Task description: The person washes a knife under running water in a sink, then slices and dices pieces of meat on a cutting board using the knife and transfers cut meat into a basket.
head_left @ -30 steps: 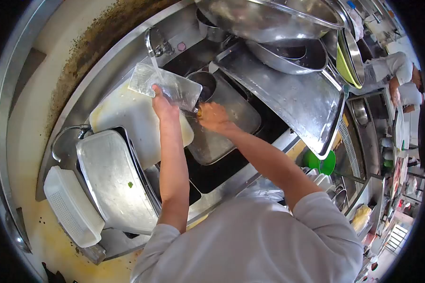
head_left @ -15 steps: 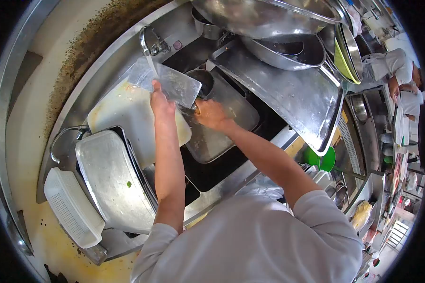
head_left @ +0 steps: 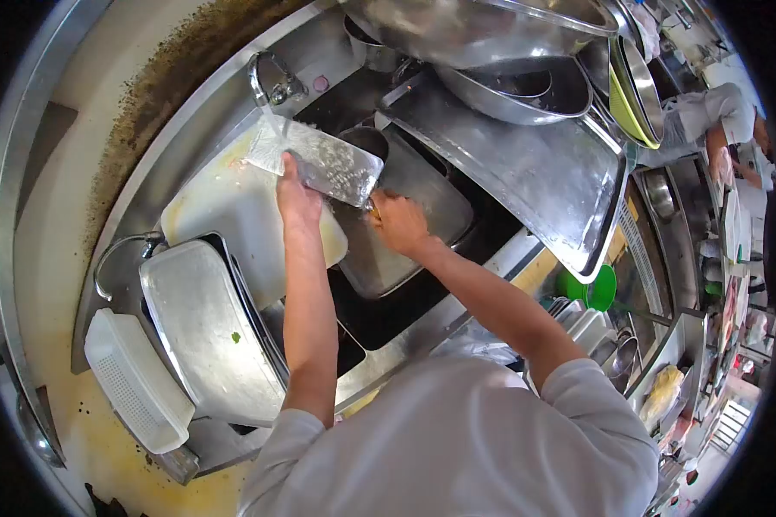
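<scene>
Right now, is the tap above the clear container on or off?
On: from the tap, a stream of water falls onto the clear container.

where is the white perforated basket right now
In the head view, the white perforated basket is at the lower left, on the person's left, beside the metal tray with the green scrap on it.

Clear container (head_left: 323, 159) under running water (head_left: 273, 122), in both hands.
</scene>
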Demonstrator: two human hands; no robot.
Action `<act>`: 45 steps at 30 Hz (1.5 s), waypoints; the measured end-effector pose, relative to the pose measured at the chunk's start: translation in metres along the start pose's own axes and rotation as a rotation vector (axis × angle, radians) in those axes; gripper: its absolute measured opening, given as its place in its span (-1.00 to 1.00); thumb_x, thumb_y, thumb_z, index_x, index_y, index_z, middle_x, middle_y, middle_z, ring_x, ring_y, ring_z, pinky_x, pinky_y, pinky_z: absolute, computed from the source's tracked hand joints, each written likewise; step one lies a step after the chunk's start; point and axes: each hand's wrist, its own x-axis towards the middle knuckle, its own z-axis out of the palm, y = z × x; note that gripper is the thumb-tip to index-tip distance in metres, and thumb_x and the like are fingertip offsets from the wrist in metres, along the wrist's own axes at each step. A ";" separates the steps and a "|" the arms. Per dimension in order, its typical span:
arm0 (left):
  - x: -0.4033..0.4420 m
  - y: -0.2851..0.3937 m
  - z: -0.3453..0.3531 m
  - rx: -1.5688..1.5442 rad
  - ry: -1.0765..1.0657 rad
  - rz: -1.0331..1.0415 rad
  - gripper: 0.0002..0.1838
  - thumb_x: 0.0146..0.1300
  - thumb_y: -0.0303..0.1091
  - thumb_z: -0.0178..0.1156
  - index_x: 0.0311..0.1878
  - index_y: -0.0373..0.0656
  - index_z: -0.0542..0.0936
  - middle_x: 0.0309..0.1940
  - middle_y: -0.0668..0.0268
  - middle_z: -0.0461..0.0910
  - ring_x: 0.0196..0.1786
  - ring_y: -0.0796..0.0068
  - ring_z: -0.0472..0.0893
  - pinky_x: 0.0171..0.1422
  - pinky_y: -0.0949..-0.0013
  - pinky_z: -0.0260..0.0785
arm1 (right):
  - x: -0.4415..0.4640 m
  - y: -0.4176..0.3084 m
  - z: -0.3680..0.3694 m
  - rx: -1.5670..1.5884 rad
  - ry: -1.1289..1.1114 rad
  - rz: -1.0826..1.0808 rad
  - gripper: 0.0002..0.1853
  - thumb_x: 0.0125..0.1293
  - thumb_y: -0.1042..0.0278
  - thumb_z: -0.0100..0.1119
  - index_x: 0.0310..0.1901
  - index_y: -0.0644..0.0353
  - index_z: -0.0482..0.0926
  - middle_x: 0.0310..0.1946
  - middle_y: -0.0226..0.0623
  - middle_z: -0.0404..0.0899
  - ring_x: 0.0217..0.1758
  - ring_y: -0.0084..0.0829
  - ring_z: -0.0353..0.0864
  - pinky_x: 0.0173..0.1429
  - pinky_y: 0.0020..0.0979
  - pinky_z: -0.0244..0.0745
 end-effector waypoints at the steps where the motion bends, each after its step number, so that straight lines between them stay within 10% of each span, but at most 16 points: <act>1: 0.008 0.004 0.000 -0.044 0.020 -0.045 -0.42 0.61 0.10 0.13 0.45 -0.13 0.50 0.39 0.31 0.57 0.40 0.22 0.54 0.55 -0.01 0.31 | 0.005 0.003 0.007 0.009 -0.083 0.025 -0.71 0.34 0.21 0.33 -0.11 0.30 0.66 -0.26 0.09 0.76 -0.11 0.16 0.77 0.03 0.12 0.63; 6: 0.020 0.008 -0.003 -0.063 -0.231 0.032 -0.34 0.64 0.18 0.01 0.50 -0.17 0.44 0.40 0.20 0.55 0.43 0.08 0.53 0.56 -0.21 0.28 | 0.041 0.009 -0.015 0.602 -0.907 0.298 -0.70 0.25 0.19 0.34 -0.24 0.31 0.71 -0.27 0.03 0.78 -0.13 0.08 0.80 0.09 0.04 0.66; 9: 0.004 0.021 0.017 0.032 0.075 -0.011 -0.38 0.66 0.14 0.01 0.47 -0.17 0.47 0.41 0.17 0.54 0.44 0.07 0.52 0.55 -0.14 0.32 | 0.028 0.017 0.043 0.048 -0.039 -0.047 -0.64 0.25 0.11 0.39 -0.34 0.35 0.68 -0.41 -0.13 0.74 -0.28 -0.08 0.78 -0.04 -0.08 0.69; 15: 0.016 0.020 -0.012 0.328 -0.020 0.152 -0.68 0.48 -0.26 0.38 0.15 -0.24 0.67 0.01 0.22 0.74 0.04 0.34 0.72 0.17 0.19 0.55 | 0.009 -0.003 -0.026 0.518 -0.878 0.367 -0.55 0.23 0.05 0.47 -0.21 0.37 0.66 -0.35 -0.08 0.72 -0.21 -0.19 0.76 -0.06 -0.10 0.66; 16: 0.013 0.028 -0.003 0.384 -0.061 0.163 -0.71 0.44 -0.31 0.42 0.11 -0.24 0.69 -0.07 0.24 0.76 -0.04 0.38 0.73 0.08 0.23 0.58 | -0.003 0.015 -0.007 0.434 -0.548 0.094 -0.58 0.25 0.09 0.45 -0.12 0.33 0.65 -0.25 0.01 0.75 -0.15 -0.04 0.79 0.01 0.02 0.64; 22: 0.041 0.054 -0.007 0.292 0.091 0.318 -0.78 0.39 -0.27 0.43 -0.04 -0.16 0.68 -0.38 0.27 0.72 -0.44 0.45 0.65 -0.33 0.34 0.51 | -0.058 0.032 -0.021 0.243 0.020 0.217 -0.70 0.29 0.18 0.42 -0.15 0.24 0.62 -0.27 0.03 0.75 -0.16 0.19 0.74 -0.04 0.13 0.62; 27: 0.008 0.042 -0.003 0.373 0.265 0.373 -0.55 0.44 0.11 0.36 0.08 -0.06 0.57 -0.32 0.33 0.64 -0.27 0.39 0.63 -0.17 0.20 0.52 | -0.044 0.024 -0.014 0.192 -0.025 0.120 -0.67 0.36 0.17 0.34 -0.05 0.24 0.56 -0.19 0.03 0.75 -0.12 0.17 0.75 0.00 0.12 0.63; 31: -0.029 0.020 0.007 0.775 -0.169 -0.042 -0.46 0.38 0.13 0.42 0.14 -0.13 0.62 -0.21 0.34 0.70 -0.27 0.43 0.65 -0.19 0.25 0.51 | -0.024 -0.005 -0.025 0.117 -0.040 0.016 -0.72 0.40 0.22 0.28 -0.04 0.25 0.55 -0.13 0.04 0.74 -0.15 0.21 0.74 0.00 0.13 0.64; 38: 0.078 0.085 -0.009 0.508 -0.015 0.272 -0.77 0.44 -0.32 0.27 0.04 -0.22 0.71 -0.21 0.20 0.77 -0.24 0.37 0.75 -0.26 0.26 0.56 | -0.081 0.021 -0.082 0.145 -0.067 0.058 -0.76 0.29 0.26 0.34 -0.14 0.23 0.62 -0.25 0.05 0.74 -0.18 0.14 0.75 -0.05 0.08 0.65; 43: 0.114 0.078 0.044 1.051 0.086 0.539 -0.66 0.40 -0.42 0.13 0.18 -0.26 0.65 -0.26 0.22 0.76 -0.11 0.20 0.76 -0.03 0.21 0.60 | -0.157 0.045 -0.154 0.262 -0.027 0.140 -0.73 0.23 0.21 0.43 -0.23 0.24 0.65 -0.43 0.02 0.69 -0.33 0.12 0.70 -0.16 0.00 0.61; 45: 0.192 0.063 0.014 1.252 -0.149 1.094 -0.57 0.27 -0.48 0.14 0.21 -0.30 0.62 -0.15 0.19 0.76 -0.01 0.12 0.73 0.17 0.17 0.56 | -0.192 0.061 -0.170 0.306 0.082 0.134 -0.70 0.21 0.19 0.46 -0.27 0.26 0.62 -0.49 -0.04 0.60 -0.41 0.06 0.62 -0.25 -0.05 0.53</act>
